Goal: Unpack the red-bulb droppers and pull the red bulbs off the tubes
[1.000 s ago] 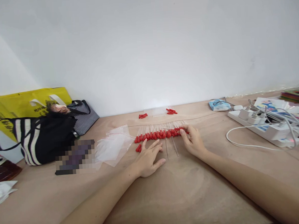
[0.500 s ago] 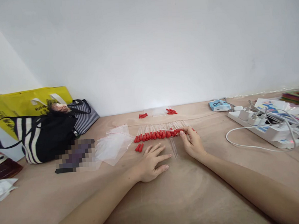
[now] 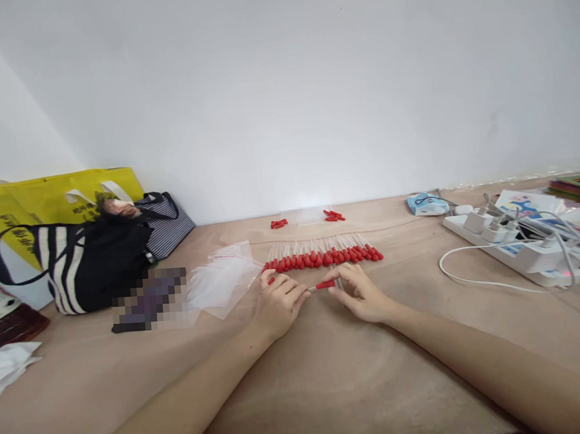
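A dropper with a clear thin tube and a red rubber bulb (image 3: pixel 325 285) lies crosswise between my hands, low over the table. My left hand (image 3: pixel 281 304) is closed on the tube end. The fingers of my right hand (image 3: pixel 362 294) pinch at the bulb end. Just beyond the hands, several red-bulbed droppers (image 3: pixel 317 260) lie side by side in a row, their tubes pointing to the wall. A loose red bulb (image 3: pixel 271 280) shows at my left fingers, mostly covered. Clear tubes (image 3: pixel 338 282) lie partly hidden by my right hand.
Clear zip bags (image 3: pixel 228 280) lie left of the row. Near the wall are small piles of red bulbs (image 3: pixel 334 215) and a clear bag (image 3: pixel 309 216). A power strip (image 3: pixel 508 249) with white cables stands right. A black bag (image 3: pixel 96 261) and yellow bag (image 3: pixel 18 201) stand left.
My right hand has drawn back from the row with a dropper. My left hand, spread flat before, has closed on its tube end.
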A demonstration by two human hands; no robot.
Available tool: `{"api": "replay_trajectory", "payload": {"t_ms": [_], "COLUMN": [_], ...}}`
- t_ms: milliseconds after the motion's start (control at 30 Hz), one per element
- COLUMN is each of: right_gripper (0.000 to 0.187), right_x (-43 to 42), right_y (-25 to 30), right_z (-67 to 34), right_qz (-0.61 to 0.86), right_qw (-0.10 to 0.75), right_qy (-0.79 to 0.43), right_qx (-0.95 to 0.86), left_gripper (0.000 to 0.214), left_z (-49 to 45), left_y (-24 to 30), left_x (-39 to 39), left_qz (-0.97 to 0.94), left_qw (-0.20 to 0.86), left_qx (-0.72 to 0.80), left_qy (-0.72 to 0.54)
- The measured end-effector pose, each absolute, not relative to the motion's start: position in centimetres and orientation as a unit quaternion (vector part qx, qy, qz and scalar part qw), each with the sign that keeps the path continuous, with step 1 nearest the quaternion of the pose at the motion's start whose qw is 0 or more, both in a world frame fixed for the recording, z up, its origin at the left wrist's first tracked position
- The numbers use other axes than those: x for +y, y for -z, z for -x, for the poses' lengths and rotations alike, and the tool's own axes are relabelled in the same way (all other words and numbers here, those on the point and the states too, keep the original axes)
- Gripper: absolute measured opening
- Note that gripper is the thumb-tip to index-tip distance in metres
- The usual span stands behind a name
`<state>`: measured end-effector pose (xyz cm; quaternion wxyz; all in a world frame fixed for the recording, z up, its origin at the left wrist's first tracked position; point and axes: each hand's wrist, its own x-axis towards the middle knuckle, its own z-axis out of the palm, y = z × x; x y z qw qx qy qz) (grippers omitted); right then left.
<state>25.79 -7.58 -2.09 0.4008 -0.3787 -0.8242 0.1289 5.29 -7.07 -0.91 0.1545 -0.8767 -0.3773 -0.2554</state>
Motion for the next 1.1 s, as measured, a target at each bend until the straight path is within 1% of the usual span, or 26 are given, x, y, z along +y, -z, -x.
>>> {"api": "replay_trajectory", "payload": {"t_ms": [67,200,367,633,933,1100], "right_gripper": [0.023,0.021,0.023,0.025,0.028,0.026], "right_x": [-7.75,-7.80,-7.94,-7.79,-7.84,-8.04], "right_y": [1.89,2.03,2.40,2.85,2.55,2.43], "right_z": [-25.62,-25.33,-25.59,-25.79,-26.09,-26.15], "right_qz": [0.383,0.372,0.347,0.324,0.312,0.307], "right_qw": [0.377,0.366,0.356,0.380,0.360,0.347], "right_qy": [-0.076,0.031,0.089,0.080,0.037,0.036], "right_qx": [-0.840,-0.852,-0.863,-0.863,-0.878,-0.885], "left_gripper": [0.022,0.022,0.022,0.021,0.024,0.022], "left_z": [-5.31,-5.26,-5.18,-5.33,-5.29,-5.32], "left_y": [0.94,0.76,0.59,0.92,1.08,1.16], "left_x": [-7.17,-7.46,-7.74,-7.61,-7.41,-7.56], "left_qz": [0.880,0.891,0.895,0.882,0.891,0.890], "left_qw": [0.156,0.167,0.210,0.254,0.246,0.252], "left_qx": [-0.372,-0.355,-0.322,-0.272,-0.248,-0.244], "left_qy": [0.251,0.228,0.225,0.287,0.291,0.290]}}
